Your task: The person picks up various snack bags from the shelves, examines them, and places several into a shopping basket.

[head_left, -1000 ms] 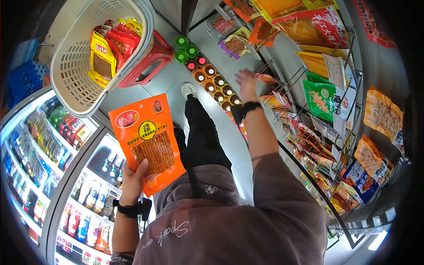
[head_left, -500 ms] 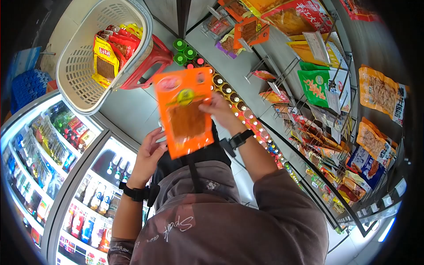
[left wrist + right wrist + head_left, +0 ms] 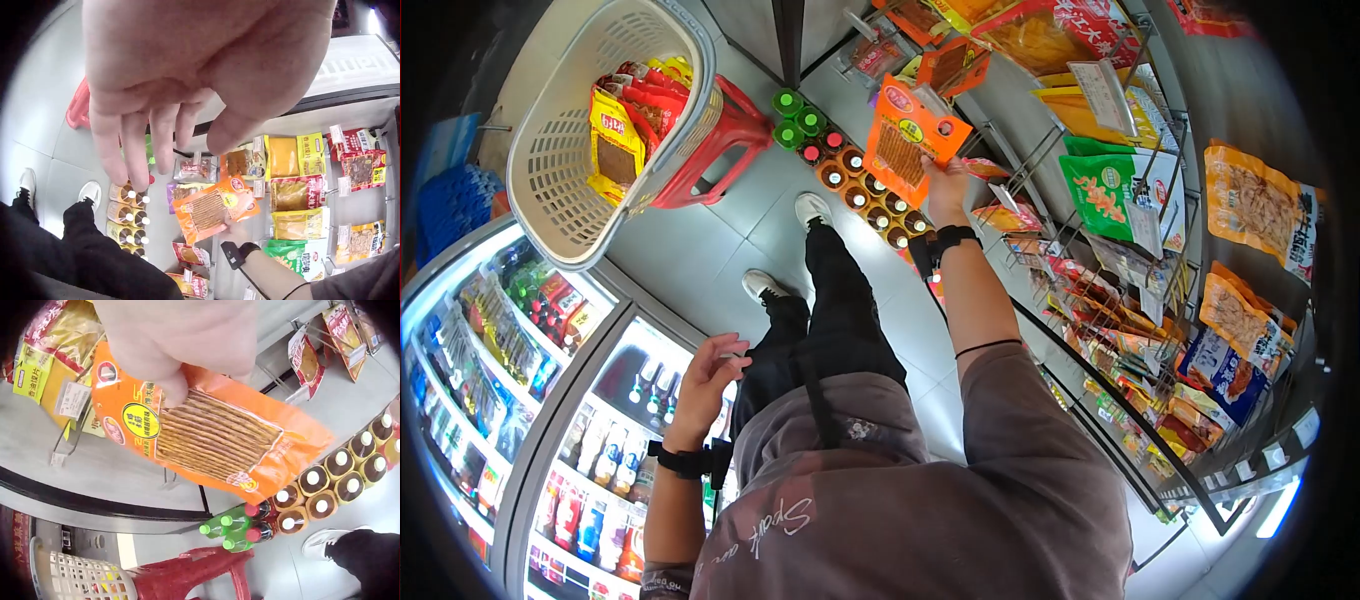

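Observation:
An orange snack packet (image 3: 897, 140) with a clear window showing brown sticks is pinched by its edge in my right hand (image 3: 946, 192). The right wrist view shows the packet's printed front (image 3: 212, 434), with a yellow oval label, and the thumb and fingers at its edge. It overlaps the hook rack's front side, close to another orange packet (image 3: 953, 66) hanging there. My left hand (image 3: 708, 378) hangs near the waist, fingers loosely bent with nothing in them; its palm (image 3: 187, 56) fills the top of the left wrist view.
A beige basket (image 3: 550, 205) holding red and yellow packets stands on a red stool (image 3: 725, 150). Rows of bottles (image 3: 855, 180) line the floor beneath the rack. Wire hooks carry many snack packets, including a green one (image 3: 1100, 190). A lit drinks fridge (image 3: 610, 430) stands at left.
The orange packet has passed from my left hand to my right hand in front of the body. My right hand has then carried it forward and right to the rack; the left has let go.

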The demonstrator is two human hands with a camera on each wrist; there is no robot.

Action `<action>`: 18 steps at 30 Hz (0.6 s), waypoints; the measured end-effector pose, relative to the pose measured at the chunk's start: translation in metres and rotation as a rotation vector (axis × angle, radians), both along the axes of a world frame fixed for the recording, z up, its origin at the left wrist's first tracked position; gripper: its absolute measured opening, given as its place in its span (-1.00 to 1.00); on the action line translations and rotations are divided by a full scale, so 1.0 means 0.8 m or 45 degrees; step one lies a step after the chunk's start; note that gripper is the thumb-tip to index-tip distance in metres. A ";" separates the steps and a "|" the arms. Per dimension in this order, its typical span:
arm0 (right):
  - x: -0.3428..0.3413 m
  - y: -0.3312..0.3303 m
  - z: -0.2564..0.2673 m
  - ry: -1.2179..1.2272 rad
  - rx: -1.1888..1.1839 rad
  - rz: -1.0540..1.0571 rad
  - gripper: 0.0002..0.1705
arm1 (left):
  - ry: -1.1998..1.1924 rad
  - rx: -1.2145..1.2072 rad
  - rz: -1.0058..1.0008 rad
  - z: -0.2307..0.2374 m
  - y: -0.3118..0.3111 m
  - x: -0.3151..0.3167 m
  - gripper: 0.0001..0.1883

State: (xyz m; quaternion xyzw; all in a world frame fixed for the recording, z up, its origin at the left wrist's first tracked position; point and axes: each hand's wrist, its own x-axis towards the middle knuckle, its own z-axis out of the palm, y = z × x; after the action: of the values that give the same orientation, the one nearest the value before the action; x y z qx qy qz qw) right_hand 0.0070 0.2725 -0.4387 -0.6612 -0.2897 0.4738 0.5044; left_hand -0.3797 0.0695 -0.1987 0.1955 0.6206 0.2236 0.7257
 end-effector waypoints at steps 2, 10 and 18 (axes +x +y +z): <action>-0.009 -0.002 0.007 0.025 0.004 0.027 -0.71 | 0.040 -0.004 -0.045 0.003 0.002 -0.001 -0.62; -0.030 0.015 0.005 0.308 0.082 -0.123 -0.68 | 0.042 -0.013 -0.018 -0.001 -0.004 -0.002 -0.63; -0.036 0.025 -0.008 0.485 0.083 -0.224 -0.74 | 0.061 -0.064 0.010 -0.003 -0.003 0.000 -0.64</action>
State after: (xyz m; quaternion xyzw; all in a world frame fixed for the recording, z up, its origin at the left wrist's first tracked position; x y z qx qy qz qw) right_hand -0.0215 0.2928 -0.4455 -0.5657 -0.1457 0.5346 0.6106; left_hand -0.3799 0.0675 -0.2010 0.1802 0.6440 0.2062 0.7143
